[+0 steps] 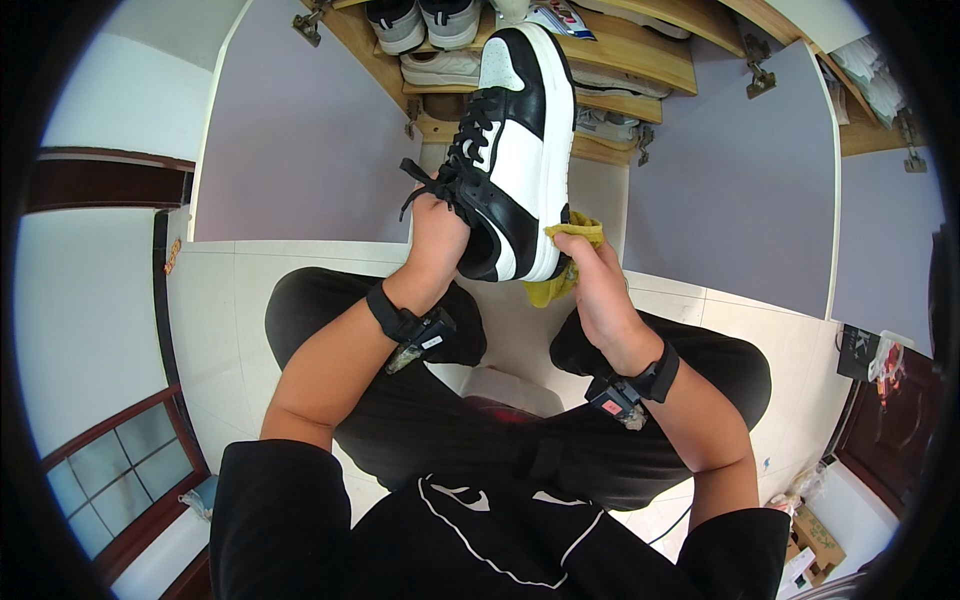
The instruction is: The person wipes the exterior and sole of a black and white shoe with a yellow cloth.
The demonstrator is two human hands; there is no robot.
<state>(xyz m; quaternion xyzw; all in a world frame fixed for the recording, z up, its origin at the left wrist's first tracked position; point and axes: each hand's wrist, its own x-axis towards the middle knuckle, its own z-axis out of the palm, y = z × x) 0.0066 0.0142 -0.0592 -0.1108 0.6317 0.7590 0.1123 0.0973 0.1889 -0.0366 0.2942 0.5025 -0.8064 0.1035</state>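
A black-and-white low-top sneaker (525,154) is held up before me, its toe pointing away and its heel towards my lap. My left hand (439,229) grips it from the left near the tongue; the fingers are hidden behind the shoe. Black laces (471,131), tied in a bow, hang over that hand. In my right hand (596,281) is a yellow cloth (559,281), pressed against the sole's edge by the heel. The thumb lies on top of the cloth, and part of the cloth hangs below the heel.
Beyond the sneaker stands a shoe cabinet with wooden shelves (630,56) bearing several pairs of shoes. Its left door (307,135) and right door (735,180) are swung out on both sides. A cardboard box (817,540) and a dark bag (856,352) are at the right.
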